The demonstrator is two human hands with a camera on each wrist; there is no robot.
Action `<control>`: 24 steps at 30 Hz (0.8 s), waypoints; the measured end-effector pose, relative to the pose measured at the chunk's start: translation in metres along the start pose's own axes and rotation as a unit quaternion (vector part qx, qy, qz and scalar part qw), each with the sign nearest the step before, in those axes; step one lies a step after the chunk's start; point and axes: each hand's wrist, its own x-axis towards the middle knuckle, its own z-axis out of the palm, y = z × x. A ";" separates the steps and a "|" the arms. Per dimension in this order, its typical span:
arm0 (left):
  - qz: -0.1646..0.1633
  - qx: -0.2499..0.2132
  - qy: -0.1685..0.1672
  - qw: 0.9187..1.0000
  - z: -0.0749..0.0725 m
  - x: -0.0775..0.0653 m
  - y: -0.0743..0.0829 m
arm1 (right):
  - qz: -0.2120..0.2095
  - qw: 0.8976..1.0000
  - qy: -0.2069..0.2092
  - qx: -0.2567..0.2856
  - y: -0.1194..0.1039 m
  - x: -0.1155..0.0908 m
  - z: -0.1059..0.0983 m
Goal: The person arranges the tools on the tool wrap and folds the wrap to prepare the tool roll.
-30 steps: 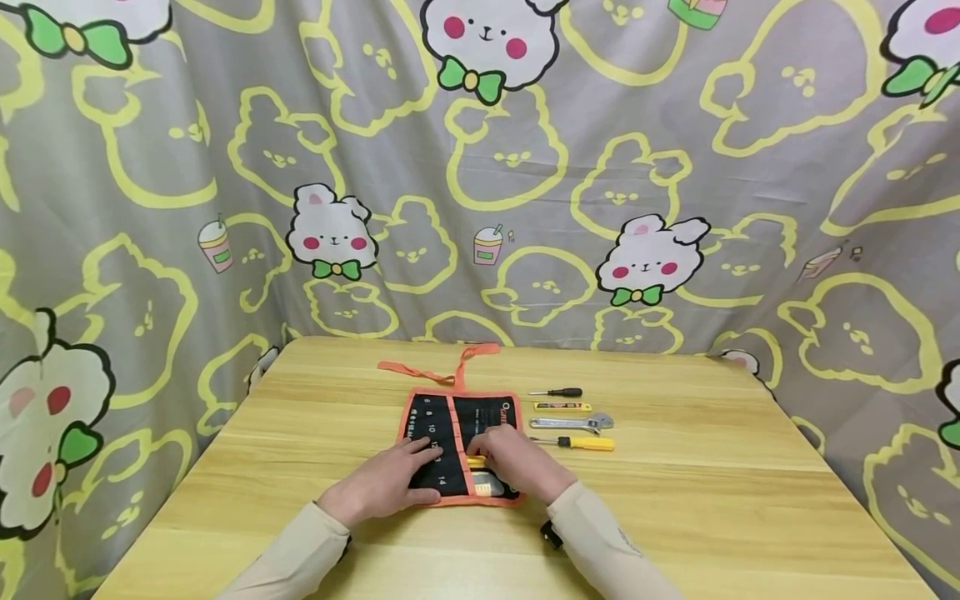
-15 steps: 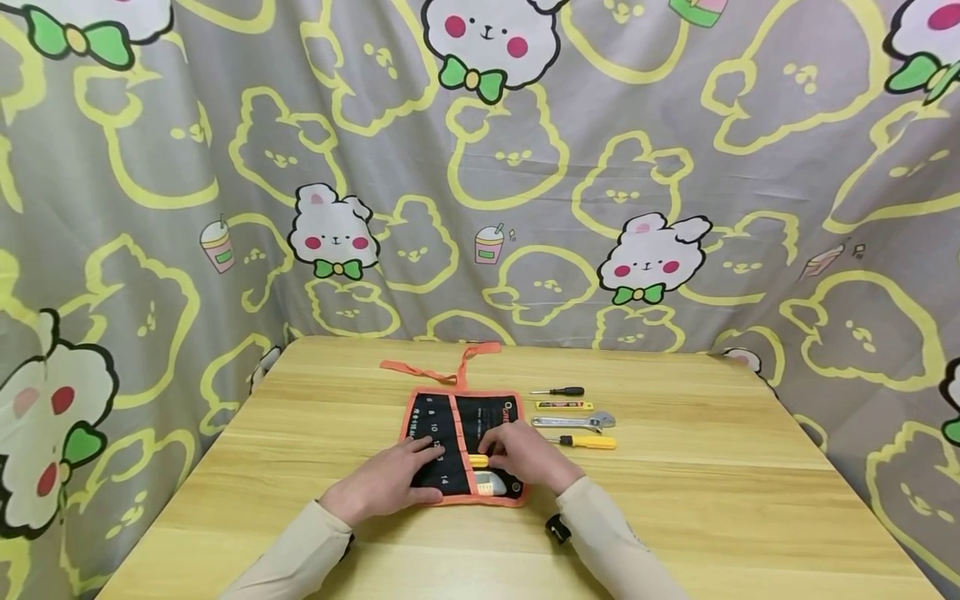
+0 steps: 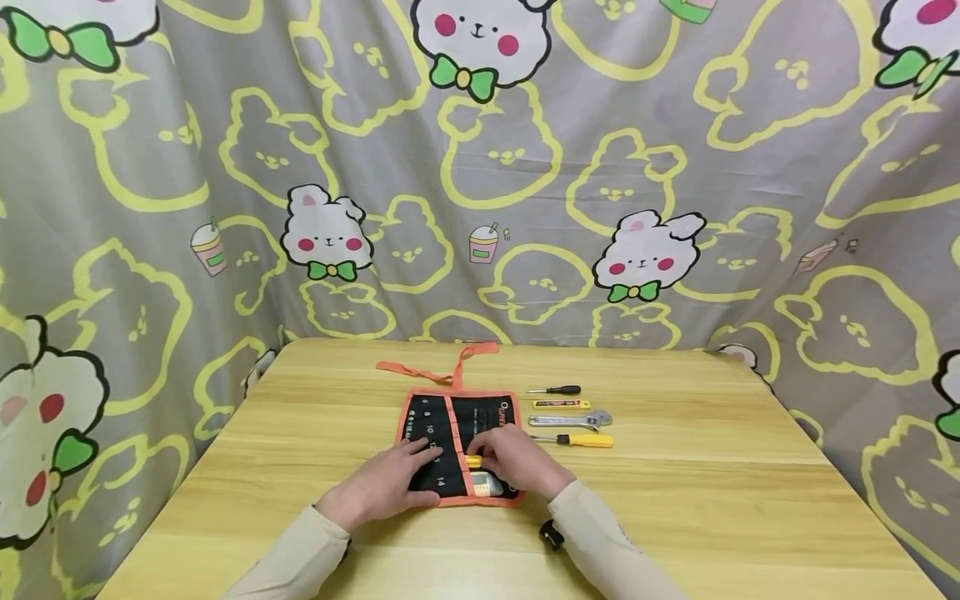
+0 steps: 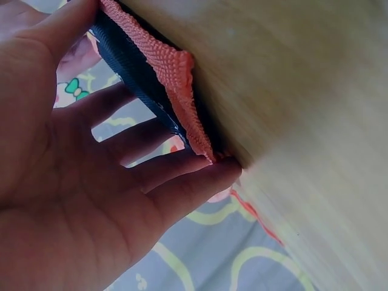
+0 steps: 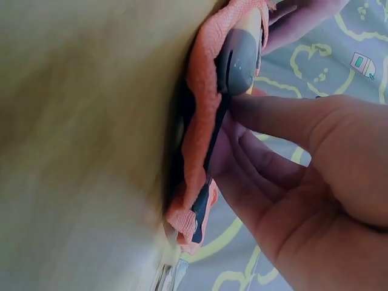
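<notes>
L grip [image 3: 382, 482] flat on tool pouch [image 3: 472, 408], R grip [image 3: 521, 460] at yellow tool [image 3: 473, 461].
Head: pouch mid tabletop [image 3: 712, 467]; L grip relaxed, fingers spread on its left half. R grip's bent fingertips at yellow tool, right half, just far of gray tool [image 3: 487, 484]; can't tell if pinching. Vs 0.5 s ago: R fingertips slightly further left, L grip same. Wrench [image 3: 566, 421] lies right of pouch. L wrist: fingers straight, apart, thumb by orange trim. R wrist: fingers curled, thumb tip just beside gray tool; contact partly hidden.
</notes>
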 end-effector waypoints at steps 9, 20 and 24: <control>-0.001 -0.006 0.005 1.000 0.001 -0.001 0.000 | 0.034 0.998 -0.030 0.035 0.008 -0.005 -0.009; 0.003 -0.009 0.004 1.000 -0.001 -0.004 0.000 | 0.034 0.999 -0.012 0.003 0.016 -0.022 -0.030; 0.002 -0.007 0.003 1.000 -0.003 -0.005 0.000 | 0.033 0.999 -0.004 -0.011 0.019 -0.029 -0.037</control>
